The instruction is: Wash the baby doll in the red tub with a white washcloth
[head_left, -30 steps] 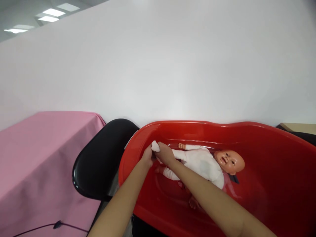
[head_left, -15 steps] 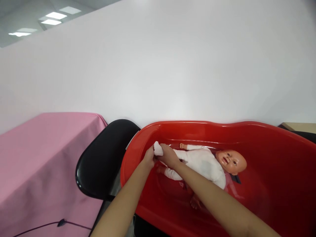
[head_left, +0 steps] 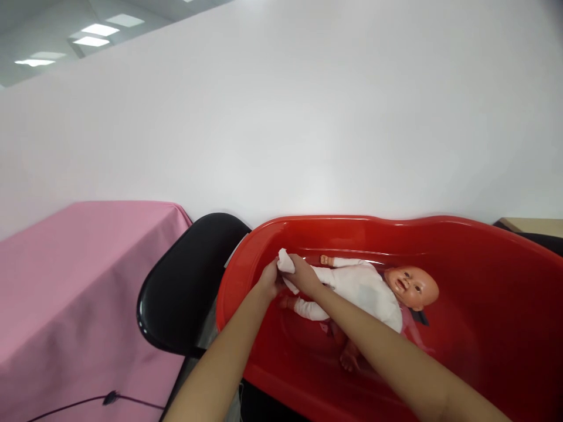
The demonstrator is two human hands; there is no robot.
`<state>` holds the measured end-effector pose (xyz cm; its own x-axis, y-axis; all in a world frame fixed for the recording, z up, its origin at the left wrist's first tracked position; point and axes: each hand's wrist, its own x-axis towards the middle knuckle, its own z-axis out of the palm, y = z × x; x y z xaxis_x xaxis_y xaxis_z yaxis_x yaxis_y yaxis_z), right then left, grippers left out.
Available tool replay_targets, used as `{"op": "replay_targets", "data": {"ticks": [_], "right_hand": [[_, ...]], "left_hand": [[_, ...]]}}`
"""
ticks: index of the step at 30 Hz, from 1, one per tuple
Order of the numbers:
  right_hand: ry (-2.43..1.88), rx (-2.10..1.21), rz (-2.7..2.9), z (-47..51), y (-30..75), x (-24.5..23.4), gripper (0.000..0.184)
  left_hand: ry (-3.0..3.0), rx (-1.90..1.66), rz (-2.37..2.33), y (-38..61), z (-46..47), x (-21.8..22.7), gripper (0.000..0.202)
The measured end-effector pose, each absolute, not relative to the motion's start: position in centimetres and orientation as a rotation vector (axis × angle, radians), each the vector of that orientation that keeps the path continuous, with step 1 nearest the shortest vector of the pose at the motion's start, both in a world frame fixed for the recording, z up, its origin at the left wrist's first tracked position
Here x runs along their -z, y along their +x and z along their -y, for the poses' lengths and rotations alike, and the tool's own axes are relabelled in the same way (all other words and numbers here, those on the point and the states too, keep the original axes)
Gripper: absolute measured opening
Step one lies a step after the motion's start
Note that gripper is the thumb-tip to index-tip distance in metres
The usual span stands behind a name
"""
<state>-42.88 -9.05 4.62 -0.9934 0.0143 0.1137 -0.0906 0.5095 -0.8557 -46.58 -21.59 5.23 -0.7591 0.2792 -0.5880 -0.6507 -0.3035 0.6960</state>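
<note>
A small white cloth is gripped between my two hands, above the left end of a red baby bathtub. My left hand is closed on the cloth's left side. From the right, my right hand is closed around it too, and a strip of the cloth hangs below the fingers. Just right of my hands a baby doll in white clothing lies on its back in the tub, head to the right. My right forearm crosses in front of part of its body.
A black chair stands against the tub's left end. Further left is a pink-covered table with a dark cord hanging in front. A white wall rises behind. Another doll, partly hidden, lies by the tub's near side.
Both hands have shifted slightly right with the white cloth, and more of its lower strip now shows. The doll in white lies where it was.
</note>
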Motion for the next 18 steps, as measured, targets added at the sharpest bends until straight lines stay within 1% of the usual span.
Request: {"op": "replay_targets", "data": {"ticks": [3,5,7,11,15,18], "right_hand": [[0.162,-1.308,2.704,8.7,-42.4,-3.9,0.032],[0.152,-1.265,2.715,8.8,-42.3,-3.5,0.029],[0.127,-1.317,2.699,9.1,-42.3,-3.4,0.024],[0.093,-1.531,2.636,9.1,-42.4,-3.6,0.018],[0.069,-1.589,2.583,8.3,-42.3,-3.9,0.024],[0.129,-1.650,2.549,7.8,-42.0,-4.2,0.029]], "left_hand": [[-0.501,-2.086,-1.423,-46.7,21.6,-4.9,0.033],[-0.516,-2.055,-1.466,-46.6,21.6,-4.9,0.034],[-0.517,-2.031,-1.489,-46.5,21.7,-5.1,0.035],[-0.482,-1.983,-1.542,-46.4,22.0,-5.3,0.040],[-0.445,-1.939,-1.464,-46.8,22.2,-4.7,0.041],[-0.460,-1.980,-1.430,-47.0,22.2,-4.2,0.039]]}}
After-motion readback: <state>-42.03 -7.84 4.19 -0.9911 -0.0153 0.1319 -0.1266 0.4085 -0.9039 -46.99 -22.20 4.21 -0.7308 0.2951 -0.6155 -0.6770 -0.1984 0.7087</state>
